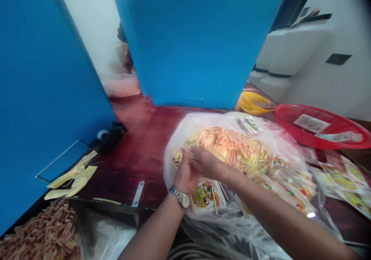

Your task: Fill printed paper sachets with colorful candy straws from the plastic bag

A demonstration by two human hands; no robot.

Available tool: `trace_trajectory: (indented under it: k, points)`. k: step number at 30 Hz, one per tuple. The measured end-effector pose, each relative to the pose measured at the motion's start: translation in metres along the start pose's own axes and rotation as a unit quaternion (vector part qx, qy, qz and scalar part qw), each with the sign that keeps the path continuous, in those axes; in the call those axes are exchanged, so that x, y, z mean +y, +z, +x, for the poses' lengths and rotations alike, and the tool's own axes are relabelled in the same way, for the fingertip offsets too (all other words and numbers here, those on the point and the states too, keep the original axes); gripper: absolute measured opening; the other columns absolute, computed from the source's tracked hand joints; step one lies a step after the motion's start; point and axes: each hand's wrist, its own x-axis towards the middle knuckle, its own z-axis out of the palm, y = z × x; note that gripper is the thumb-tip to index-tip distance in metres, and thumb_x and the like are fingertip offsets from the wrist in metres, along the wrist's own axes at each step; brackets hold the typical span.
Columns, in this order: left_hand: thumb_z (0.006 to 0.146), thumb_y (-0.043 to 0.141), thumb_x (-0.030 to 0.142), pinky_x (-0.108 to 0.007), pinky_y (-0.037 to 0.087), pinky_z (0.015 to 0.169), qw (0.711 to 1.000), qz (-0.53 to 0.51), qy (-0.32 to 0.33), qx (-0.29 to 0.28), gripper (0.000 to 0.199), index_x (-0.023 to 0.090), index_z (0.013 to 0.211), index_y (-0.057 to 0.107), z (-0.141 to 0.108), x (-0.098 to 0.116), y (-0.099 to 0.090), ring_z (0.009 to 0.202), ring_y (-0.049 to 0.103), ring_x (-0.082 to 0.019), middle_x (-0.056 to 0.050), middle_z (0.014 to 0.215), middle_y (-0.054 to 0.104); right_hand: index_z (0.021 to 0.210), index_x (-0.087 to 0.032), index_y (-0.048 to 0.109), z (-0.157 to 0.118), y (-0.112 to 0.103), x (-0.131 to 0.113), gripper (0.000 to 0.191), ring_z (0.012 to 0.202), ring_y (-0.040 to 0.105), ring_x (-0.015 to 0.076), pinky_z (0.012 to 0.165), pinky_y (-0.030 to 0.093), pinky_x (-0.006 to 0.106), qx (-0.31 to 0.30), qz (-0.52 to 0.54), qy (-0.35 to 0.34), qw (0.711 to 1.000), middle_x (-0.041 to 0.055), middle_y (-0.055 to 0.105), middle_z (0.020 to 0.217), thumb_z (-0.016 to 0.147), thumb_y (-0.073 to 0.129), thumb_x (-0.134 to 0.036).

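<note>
My left hand (186, 175), with a metal-band watch (180, 197) at its wrist, is closed around the near end of a bunch of thin pale sticks (177, 157). Against it, my right hand (206, 162) is closed too, its fingers curled on the same bunch and partly hidden. Both are over the left side of a large clear plastic bag (171, 144). Beyond them lies a big loose heap of thin yellow, pink and green sticks (228, 144). Printed packets (203, 196) with cartoon pictures lie below my hands, several more to the right (290, 182).
A red basket (321, 140) and a yellow basket (253, 103) stand at the right. Blue panels (197, 47) rise behind the dark red table (136, 136). At left are a tape dispenser (108, 136), yellow gloves (74, 178), a ruler-like strip (138, 194) and brown sticks (43, 229).
</note>
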Motion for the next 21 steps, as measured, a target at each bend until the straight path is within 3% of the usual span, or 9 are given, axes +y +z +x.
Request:
trace_trajectory:
  k: [3,6,10,13,15,17,19,21]
  points:
    - [0.082,0.06,0.023,-0.023,0.048,0.068,0.999,0.001,0.004,0.037,0.013,0.012,0.076,0.063,0.005,0.004,-0.002,0.066,0.061,-0.012,-0.003,0.072,0.067,0.085,-0.015,0.057,-0.01,-0.004,-0.004,0.016,0.083,0.055,0.0191,0.077,0.046,0.032,0.063,-0.045,-0.054,0.996,0.009,0.06,0.087,0.075,0.047,-0.008]
    - [0.083,0.057,0.02,-0.025,0.047,0.062,0.999,0.004,-0.009,0.034,0.015,0.011,0.073,0.063,0.008,0.008,-0.003,0.058,0.059,-0.012,-0.003,0.065,0.063,0.093,-0.016,0.059,-0.023,-0.001,0.003,0.021,0.091,0.056,0.0199,0.083,0.047,0.034,0.146,-0.064,-0.098,0.982,0.0106,0.059,0.095,0.083,0.041,-0.011]
    - [0.081,0.058,0.023,-0.025,0.047,0.069,0.999,0.012,-0.025,0.022,0.016,0.01,0.075,0.063,0.003,0.001,0.0,0.066,0.06,-0.013,-0.004,0.071,0.063,0.087,-0.016,0.058,-0.03,0.028,0.017,0.019,0.084,0.058,0.0164,0.075,0.05,0.029,0.105,-0.052,-0.105,0.987,0.0102,0.06,0.094,0.088,0.04,-0.014]
    - [0.073,0.067,0.022,-0.023,0.046,0.071,0.999,0.033,-0.003,0.026,0.012,0.012,0.075,0.061,-0.002,-0.004,0.0,0.069,0.059,-0.011,-0.002,0.072,0.062,0.084,-0.017,0.058,-0.034,0.039,0.021,0.02,0.089,0.059,0.0165,0.076,0.05,0.029,0.11,-0.052,-0.128,0.984,0.0102,0.061,0.097,0.088,0.039,-0.011]
    - [0.069,0.07,0.023,-0.022,0.045,0.068,0.997,0.073,0.013,0.011,0.017,0.014,0.077,0.059,-0.005,-0.002,-0.003,0.067,0.057,-0.01,0.0,0.072,0.061,0.081,-0.018,0.058,-0.037,0.031,0.02,0.019,0.08,0.06,0.0155,0.071,0.05,0.027,0.124,-0.048,-0.144,0.981,0.0063,0.062,0.084,0.089,0.041,-0.014]
    - [0.07,0.07,0.03,-0.022,0.043,0.062,0.987,0.161,0.01,-0.026,0.02,0.015,0.077,0.057,-0.008,0.002,-0.005,0.065,0.055,-0.01,0.001,0.072,0.059,0.085,-0.019,0.059,-0.039,0.012,0.015,0.018,0.074,0.059,0.0158,0.067,0.05,0.027,0.175,-0.065,-0.137,0.973,0.0056,0.061,0.08,0.089,0.042,-0.019]
    - [0.073,0.066,0.036,-0.022,0.039,0.057,0.963,0.26,-0.005,-0.067,0.023,0.016,0.074,0.055,-0.01,0.006,-0.006,0.06,0.052,-0.009,0.001,0.069,0.057,0.102,-0.017,0.058,-0.037,-0.008,0.01,0.021,0.087,0.059,0.019,0.074,0.05,0.03,0.215,-0.108,-0.129,0.962,0.0106,0.06,0.097,0.09,0.041,-0.02]
    - [0.075,0.064,0.036,-0.021,0.033,0.052,0.936,0.335,-0.016,-0.107,0.024,0.015,0.069,0.053,-0.011,0.009,-0.005,0.053,0.044,-0.007,0.003,0.06,0.052,0.11,-0.015,0.055,-0.031,-0.022,0.006,0.025,0.096,0.056,0.0207,0.081,0.048,0.033,0.163,-0.16,-0.152,0.962,0.0129,0.057,0.108,0.088,0.042,-0.018]
